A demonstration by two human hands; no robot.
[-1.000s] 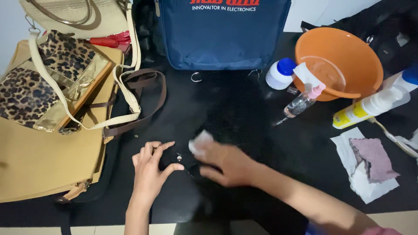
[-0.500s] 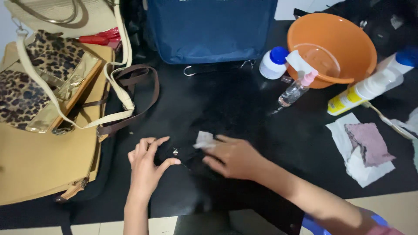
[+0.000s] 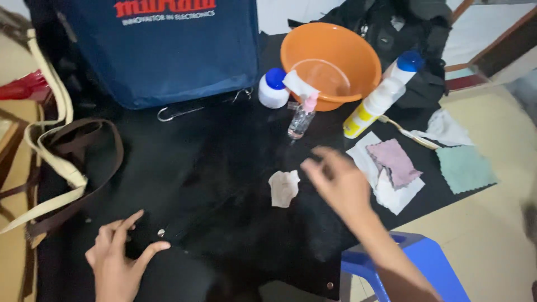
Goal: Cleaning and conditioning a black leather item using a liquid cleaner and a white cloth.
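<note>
Bench surface is lying dark under everything, covered with black material, and we are going from the biggest things down. We are seeing a large navy blue bag standing at the far edge, with a metal hook lying just in front of it. An orange basin is sitting toward the far right corner, and a white bottle with a blue cap is leaning against its right side. A brown strap and a cream strap are looping along the left edge. A blue stool is showing beyond the near right corner.

Our left hand is pressing flat and open on the black material near the near edge, fingers spread beside a small metal stud. Our right hand is hovering open and empty above the right part of the bench, blurred, gripping nothing.

A small pale cloth scrap is lying on the black material between our hands, just beside the right one and not touching it. A pink cloth is resting on a white cloth near the right edge, with a green cloth beside them. A small spray bottle and a white jar with a blue lid are standing just in front of the basin.
</note>
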